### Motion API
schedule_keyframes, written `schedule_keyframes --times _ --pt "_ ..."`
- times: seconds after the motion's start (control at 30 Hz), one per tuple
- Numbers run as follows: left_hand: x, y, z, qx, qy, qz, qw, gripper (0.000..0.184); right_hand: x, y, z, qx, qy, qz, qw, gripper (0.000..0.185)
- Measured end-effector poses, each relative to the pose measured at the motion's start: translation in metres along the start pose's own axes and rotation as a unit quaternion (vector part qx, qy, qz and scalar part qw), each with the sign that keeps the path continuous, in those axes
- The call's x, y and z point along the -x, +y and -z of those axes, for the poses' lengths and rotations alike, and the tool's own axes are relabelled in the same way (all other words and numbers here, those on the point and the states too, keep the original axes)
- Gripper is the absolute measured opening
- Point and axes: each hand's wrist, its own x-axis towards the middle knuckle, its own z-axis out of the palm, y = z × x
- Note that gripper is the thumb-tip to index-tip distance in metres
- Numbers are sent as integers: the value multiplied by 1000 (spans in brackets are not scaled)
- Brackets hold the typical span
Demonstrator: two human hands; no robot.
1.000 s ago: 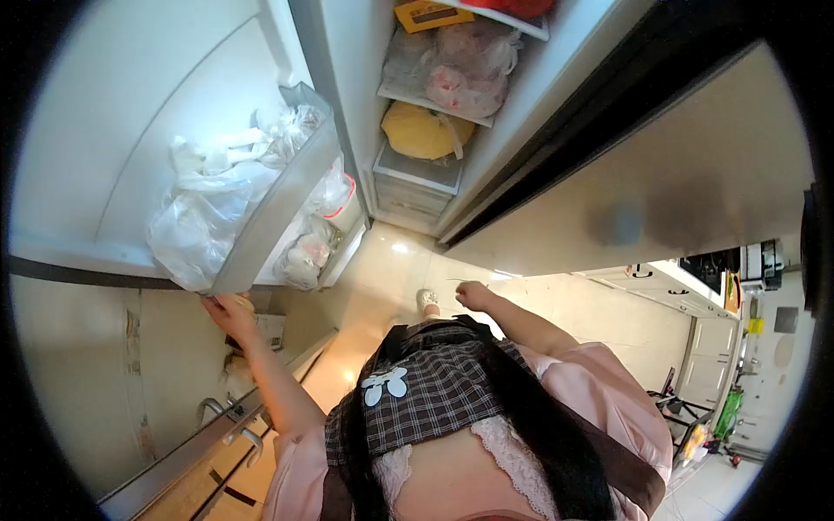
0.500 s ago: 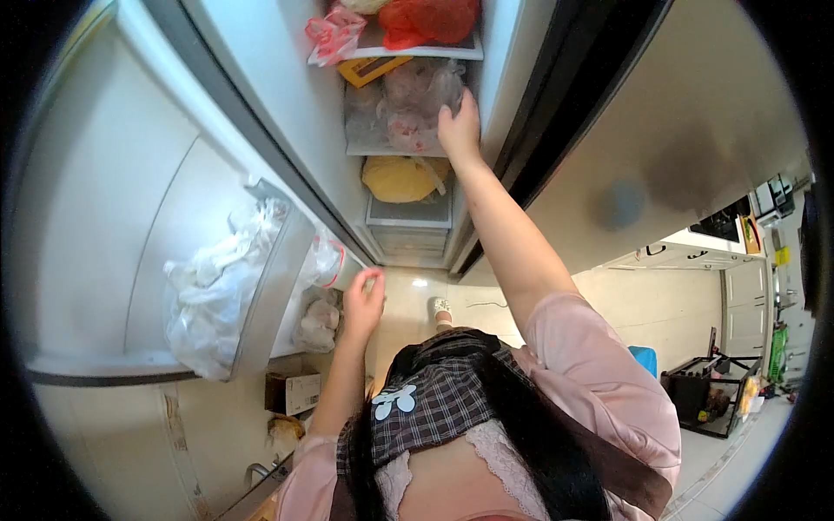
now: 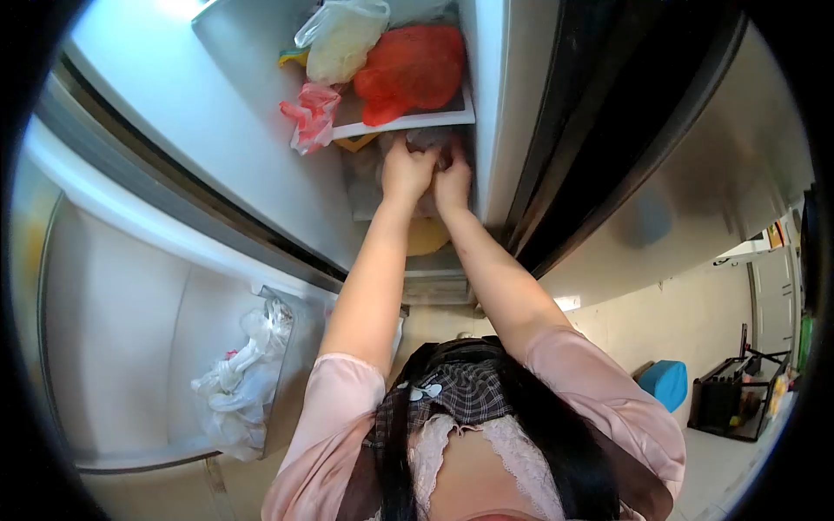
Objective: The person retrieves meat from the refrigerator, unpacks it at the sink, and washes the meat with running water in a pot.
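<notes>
Both of my hands reach into an open fridge compartment, just under a white-edged shelf (image 3: 404, 128). My left hand (image 3: 407, 174) has its fingers curled on a clear plastic bag (image 3: 427, 137). Close beside it, my right hand (image 3: 453, 182) is closed on the same bag from the right. The fingertips are partly hidden, and I cannot make out the bag's contents. On the shelf above lie a red plastic bag (image 3: 413, 69), a whitish bag (image 3: 346, 43) and a pink-and-white bag (image 3: 311, 117). A yellow bundle (image 3: 427, 236) shows below my wrists.
The open door (image 3: 113, 295) on the left carries a bin with white plastic bags (image 3: 243, 382). To the right stands another door panel (image 3: 669, 182). A blue object (image 3: 665, 384) and a black rack (image 3: 738, 395) are on the floor at the right.
My left hand has moved up from beside the door into the compartment, joining my right hand at the bag. The view has shifted, and the upper shelf shows more fully.
</notes>
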Motion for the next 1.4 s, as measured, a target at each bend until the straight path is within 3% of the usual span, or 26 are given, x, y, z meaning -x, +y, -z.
schedule_keyframes --times 0.07,0.13,0.27,0.33,0.4,0.43,0.5,0.57,0.7,0.77,0.9,0.97,1.03,1.1,1.17,1.3,1.33,1.4 --pt "-13 -12 -7 74 3 20 997 38 -2 11 4 92 -52 43 993 38" --pt "-23 -27 -8 196 -4 113 974 28 -1 23 6 68 -64 29 995 36" --pt "-19 -41 -7 330 16 178 927 22 -6 26 8 72 -83 -2 994 31" --pt "-12 -39 -4 346 4 183 920 23 -9 22 6 101 -93 -31 990 30" --pt "-6 -44 -1 357 -12 189 915 25 -9 19 3 191 -66 58 978 31" --pt "-4 -48 -2 381 -7 180 907 25 -7 18 4 191 -63 55 978 31" --pt "-2 -52 1 407 -1 168 898 25 -8 15 6 214 -140 49 966 31" --pt "3 -54 7 354 -65 229 905 24 -7 15 4 207 -142 52 967 32" --pt "12 -55 11 364 -105 225 898 27 -9 19 3 258 -122 89 954 29" --pt "11 -54 14 329 -165 214 905 28 -12 25 4 222 -123 81 964 27" --pt "10 -73 8 396 -130 223 881 29 -14 32 2 176 -116 57 976 23" --pt "11 -81 7 476 -81 233 844 34 -15 32 2 158 -112 14 981 24" --pt "13 -78 9 483 -89 256 833 35 -17 36 1 141 -107 -25 984 25" --pt "12 -75 10 491 -95 279 820 38 -17 40 -1 24 -71 -46 996 24" --pt "11 -72 12 518 -120 277 800 39 -14 40 0 21 -84 -47 995 23" --pt "6 -66 8 453 -150 281 833 39 15 -19 4 77 -156 -41 984 21" --pt "8 -64 3 379 -148 213 888 40 15 -3 1 144 -111 111 977 20" --pt "5 -81 -12 262 -145 114 947 42 18 -8 5 157 -88 118 977 19"
